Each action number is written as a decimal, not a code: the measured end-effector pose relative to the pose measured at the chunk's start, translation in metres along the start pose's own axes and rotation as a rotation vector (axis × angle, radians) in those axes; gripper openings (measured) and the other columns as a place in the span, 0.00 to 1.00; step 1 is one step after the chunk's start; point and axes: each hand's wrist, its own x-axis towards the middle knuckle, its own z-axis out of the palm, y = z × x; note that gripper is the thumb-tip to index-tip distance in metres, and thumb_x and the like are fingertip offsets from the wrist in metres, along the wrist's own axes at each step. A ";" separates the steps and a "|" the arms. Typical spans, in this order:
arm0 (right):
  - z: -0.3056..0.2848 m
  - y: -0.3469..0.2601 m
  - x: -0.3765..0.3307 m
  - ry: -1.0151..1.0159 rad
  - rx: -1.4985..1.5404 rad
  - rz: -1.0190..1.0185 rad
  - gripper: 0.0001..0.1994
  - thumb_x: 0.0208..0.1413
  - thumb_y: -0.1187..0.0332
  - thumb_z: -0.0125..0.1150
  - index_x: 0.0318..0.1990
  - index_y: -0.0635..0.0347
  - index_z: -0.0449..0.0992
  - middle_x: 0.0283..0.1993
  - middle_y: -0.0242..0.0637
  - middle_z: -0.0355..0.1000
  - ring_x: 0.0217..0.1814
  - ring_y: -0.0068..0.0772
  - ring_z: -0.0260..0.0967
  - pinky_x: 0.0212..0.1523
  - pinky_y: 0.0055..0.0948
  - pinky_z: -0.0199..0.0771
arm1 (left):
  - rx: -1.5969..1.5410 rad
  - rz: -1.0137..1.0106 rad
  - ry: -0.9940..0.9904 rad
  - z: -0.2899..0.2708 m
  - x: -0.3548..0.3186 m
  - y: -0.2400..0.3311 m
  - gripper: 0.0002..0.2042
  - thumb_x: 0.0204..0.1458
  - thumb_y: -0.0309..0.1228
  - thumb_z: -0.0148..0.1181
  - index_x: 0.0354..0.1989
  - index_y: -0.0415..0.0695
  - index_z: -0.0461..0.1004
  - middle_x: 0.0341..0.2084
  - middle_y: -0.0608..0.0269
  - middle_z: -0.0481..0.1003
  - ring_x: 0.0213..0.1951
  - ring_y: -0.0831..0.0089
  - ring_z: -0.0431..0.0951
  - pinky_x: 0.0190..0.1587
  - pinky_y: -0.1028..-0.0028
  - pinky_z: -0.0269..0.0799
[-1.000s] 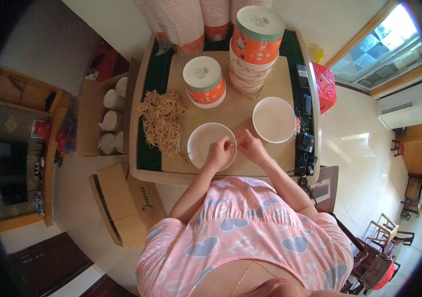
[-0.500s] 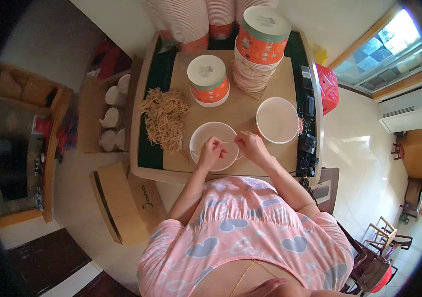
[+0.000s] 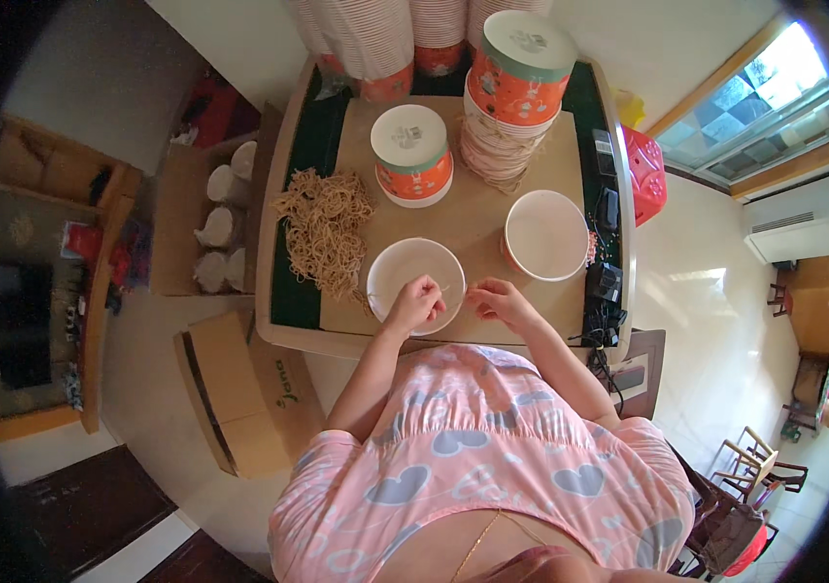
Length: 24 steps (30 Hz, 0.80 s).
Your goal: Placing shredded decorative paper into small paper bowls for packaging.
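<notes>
Both hands now lower on white bowl (image 3: pixel 412 277), frame centre; left hand (image 3: pixel 414 303) and right hand (image 3: pixel 498 299) fingers pinching thin strand between them; noodle pile (image 3: pixel 325 228) untouched.

One view only: a wide fisheye camera mounted on the person's head, facing steeply down. It looks over the person's chest and both forearms, which enter from the lower edge, onto the table (image 3: pixel 453 209) directly in front. The left hand (image 3: pixel 414 304) and right hand (image 3: pixel 499 298) sit near the picture's centre, at close range. Straight edges bow toward the dark circular rim. Floor, cardboard boxes (image 3: pixel 239 389) and a window (image 3: pixel 774 107) fill the periphery.
</notes>
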 end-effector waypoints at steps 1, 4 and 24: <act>-0.001 0.002 0.001 -0.017 0.034 0.004 0.09 0.54 0.63 0.58 0.35 0.58 0.72 0.28 0.27 0.69 0.25 0.16 0.64 0.27 0.18 0.67 | -0.002 0.028 -0.001 0.001 0.000 -0.002 0.04 0.52 0.25 0.47 0.26 0.41 0.66 0.17 0.63 0.71 0.18 0.81 0.69 0.19 0.81 0.64; 0.000 0.000 0.000 -0.025 0.047 0.025 0.10 0.54 0.60 0.58 0.34 0.57 0.72 0.27 0.25 0.69 0.24 0.14 0.63 0.25 0.16 0.65 | -0.061 -0.014 0.027 0.006 0.004 -0.006 0.03 0.51 0.25 0.47 0.27 0.41 0.67 0.19 0.62 0.72 0.19 0.81 0.69 0.21 0.81 0.65; -0.007 -0.013 -0.003 0.257 -0.282 -0.299 0.09 0.51 0.66 0.58 0.28 0.64 0.71 0.20 0.29 0.67 0.19 0.18 0.62 0.18 0.20 0.62 | 0.005 -0.114 -0.036 0.031 0.017 -0.004 0.04 0.53 0.27 0.47 0.29 0.40 0.66 0.24 0.59 0.74 0.19 0.76 0.73 0.18 0.77 0.68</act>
